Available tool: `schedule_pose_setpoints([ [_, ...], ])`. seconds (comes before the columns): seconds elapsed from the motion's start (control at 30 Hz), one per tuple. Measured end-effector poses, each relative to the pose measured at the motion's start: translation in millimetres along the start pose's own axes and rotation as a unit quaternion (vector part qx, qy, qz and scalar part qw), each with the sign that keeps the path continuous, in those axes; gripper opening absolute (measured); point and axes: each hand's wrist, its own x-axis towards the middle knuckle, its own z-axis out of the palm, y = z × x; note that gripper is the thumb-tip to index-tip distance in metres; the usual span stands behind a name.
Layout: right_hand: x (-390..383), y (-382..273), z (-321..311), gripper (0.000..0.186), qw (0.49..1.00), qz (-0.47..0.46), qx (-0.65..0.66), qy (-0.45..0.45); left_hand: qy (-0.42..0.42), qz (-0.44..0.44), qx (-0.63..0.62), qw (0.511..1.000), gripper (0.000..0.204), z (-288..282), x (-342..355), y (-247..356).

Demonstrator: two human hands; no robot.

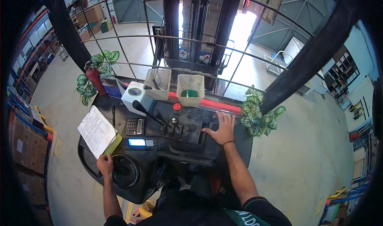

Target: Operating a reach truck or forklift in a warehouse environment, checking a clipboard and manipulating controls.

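Steering wheel: your left hand [105, 164] is wrapped over the left rim of the black steering wheel [125, 171], near the dashboard's lower left corner, gripping it where it can turn freely.
Levers: your right hand [220, 129] lies flat and spread, holding nothing, on the dashboard [167, 146] just right of the bank of control levers [177, 126], fingers pointing forward, close enough to reach them.
Paper: a clipboard of printed sheets [97, 131] sits tilted at the dashboard's left edge, just above your left hand, angled so you can read it.
Small items: a calculator [134, 126] and a lit blue display [140, 142] lie between the clipboard and the levers.
Baskets: two white mesh baskets [190, 89] stand along the far edge, behind a red button [176, 106].
Plants: leafy greenery hangs at the far left corner and at the right edge [257, 114], touching your right fingertips' side.
Room: open concrete floor [303, 146] lies wide on both sides; the mast [197, 30] fills the view ahead.
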Motion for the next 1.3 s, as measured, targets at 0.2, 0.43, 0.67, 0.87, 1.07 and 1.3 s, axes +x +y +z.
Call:
schedule_pose_setpoints([
  [0.2,12.5,-12.2,16.5,0.102,0.999,0.018,-0.042,0.021,-0.038,0.008,-0.036,0.999,0.039,-4.1,28.0,8.4],
  [0.43,-0.8,-18.4,6.0,0.102,0.998,-0.001,0.016,-0.061,-0.084,0.043,0.02,0.995,0.038,-17.1,38.2,9.0],
  [0.67,3.0,-19.0,21.0,0.098,0.996,0.057,-0.028,-0.063,-0.064,0.077,0.025,0.995,0.039,23.5,29.8,16.6],
  [0.87,-3.6,-8.7,10.2,0.12,0.992,0.023,-0.052,-0.111,-0.182,0.161,-0.193,0.951,0.044,13.6,-96.9,85.7],
  [1.07,-30.5,-18.6,1.8,0.13,0.985,0.051,-0.1,-0.133,-0.215,0.038,-0.247,0.944,0.036,-52.5,-110.6,-66.7],
  [1.3,-78.0,2.9,0.3,0.137,0.981,0.035,-0.12,-0.15,-0.101,0.036,-0.118,0.987,0.042,-55.3,-232.3,-9.0],
])
